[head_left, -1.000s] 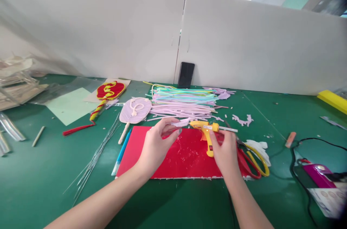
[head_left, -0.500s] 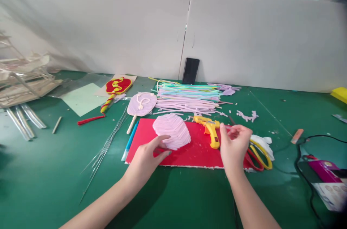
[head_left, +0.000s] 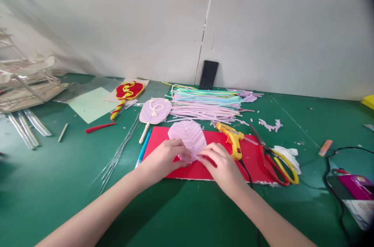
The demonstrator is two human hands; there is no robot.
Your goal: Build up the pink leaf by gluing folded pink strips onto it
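Note:
A pale pink ribbed fan-shaped piece (head_left: 188,138) lies on a red board (head_left: 257,157) on the green table. My left hand (head_left: 163,157) grips its lower left edge with curled fingers. My right hand (head_left: 220,165) pinches its lower right edge. A yellow glue gun (head_left: 233,138) lies on the board just right of my right hand, untouched. Red and yellow scissors (head_left: 274,159) lie at the board's right end.
Behind the board lies a heap of pink and pastel strips (head_left: 204,106), a finished pink fan (head_left: 154,110) and a red and yellow fan (head_left: 127,91). Thin wires (head_left: 117,157) and a blue pen (head_left: 143,149) lie left. A black cable (head_left: 336,161) and magenta device (head_left: 356,186) sit right.
My right hand let go of the glue gun and moved left onto the pink piece. My left hand laid the pink piece flat on the board and keeps hold of it.

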